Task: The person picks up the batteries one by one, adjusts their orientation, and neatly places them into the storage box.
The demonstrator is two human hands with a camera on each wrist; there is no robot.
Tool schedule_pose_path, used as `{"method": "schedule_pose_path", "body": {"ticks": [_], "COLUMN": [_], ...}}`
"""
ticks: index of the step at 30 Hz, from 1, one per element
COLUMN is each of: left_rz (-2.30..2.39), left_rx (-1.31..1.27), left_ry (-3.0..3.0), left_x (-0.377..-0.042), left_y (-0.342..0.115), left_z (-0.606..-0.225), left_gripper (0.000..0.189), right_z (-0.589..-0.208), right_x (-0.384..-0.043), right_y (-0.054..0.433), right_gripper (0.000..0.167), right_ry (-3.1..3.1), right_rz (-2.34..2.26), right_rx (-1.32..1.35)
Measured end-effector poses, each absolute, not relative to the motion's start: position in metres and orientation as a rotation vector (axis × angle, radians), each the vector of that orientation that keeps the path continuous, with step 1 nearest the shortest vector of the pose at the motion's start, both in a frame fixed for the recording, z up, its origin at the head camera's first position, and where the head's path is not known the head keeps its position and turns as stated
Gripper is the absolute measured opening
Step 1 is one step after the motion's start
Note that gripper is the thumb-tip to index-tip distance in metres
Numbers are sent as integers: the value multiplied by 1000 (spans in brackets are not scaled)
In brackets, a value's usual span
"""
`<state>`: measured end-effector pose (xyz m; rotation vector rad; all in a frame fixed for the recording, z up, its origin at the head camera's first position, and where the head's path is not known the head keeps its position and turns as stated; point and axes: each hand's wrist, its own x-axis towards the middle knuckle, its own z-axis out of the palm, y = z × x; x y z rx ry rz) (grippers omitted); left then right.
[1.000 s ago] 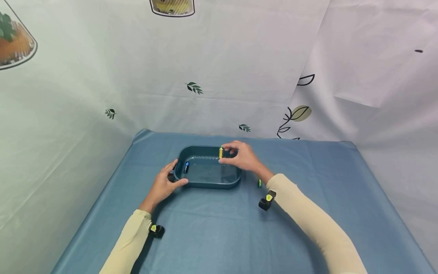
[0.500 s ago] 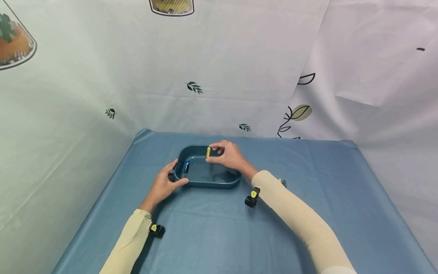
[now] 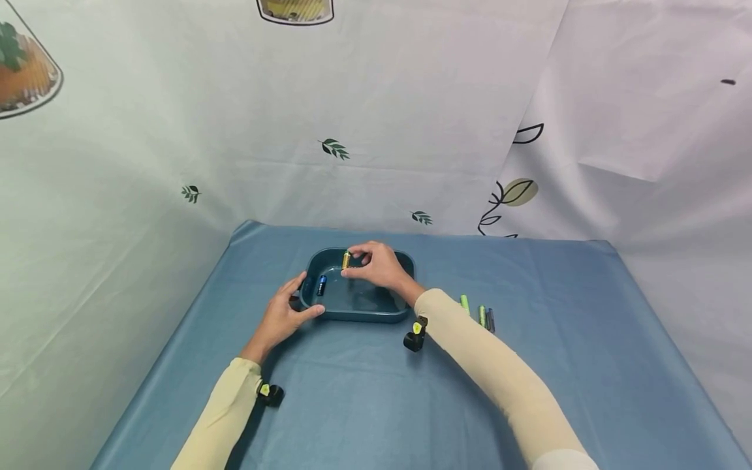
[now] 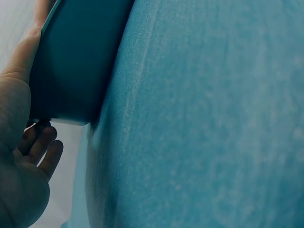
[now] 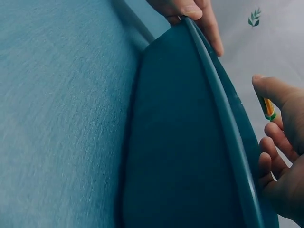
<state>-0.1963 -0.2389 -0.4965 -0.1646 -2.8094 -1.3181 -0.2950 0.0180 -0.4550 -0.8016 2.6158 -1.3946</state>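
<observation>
A dark teal baking dish (image 3: 364,316) sits on the cloth, a blue battery (image 3: 321,285) lying inside at its left end. My left hand (image 3: 282,316) holds the dish's left end, thumb on the near rim and fingers along the left side. In the left wrist view, that thumb (image 4: 23,54) lies against the dish wall. Above the dish, my right hand (image 3: 378,266) pinches a yellow battery (image 3: 346,260) upright between thumb and fingertips. The right wrist view shows the battery's green-and-orange end (image 5: 269,109) between the fingers; the rest is hidden.
Right of the dish, beside my right forearm, lie a green battery (image 3: 465,303), another green battery (image 3: 482,316) and a dark battery (image 3: 490,320). A blue cloth (image 3: 352,405) covers the table. White printed curtains (image 3: 376,117) stand behind and at the sides.
My right hand has moved left over the dish with the yellow battery. Its forearm has shifted left, uncovering batteries on the cloth. The left hand has stayed on the dish.
</observation>
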Motion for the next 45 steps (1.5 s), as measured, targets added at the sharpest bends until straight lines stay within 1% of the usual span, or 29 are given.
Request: {"method": "schedule_pose_path", "body": {"ticks": [14, 24, 45], "left_rz": [-1327, -1325, -1329], "left_rx": [-155, -161, -170], "left_ry": [-2806, -2801, -2791], "left_x": [-195, -193, -193], "left_y": [-238, -238, -239], "left_z": [-496, -498, -495], "left_gripper": [100, 99, 99], "right_z": [-468, -478, -473], "right_x": [-296, -296, -299], "right_y": [-5, -16, -31], "right_gripper": [52, 53, 52], "right_ry": [2591, 2586, 2622], "right_rz": [-1407, -1321, -1205], "right_rx": [-761, -704, -717]}}
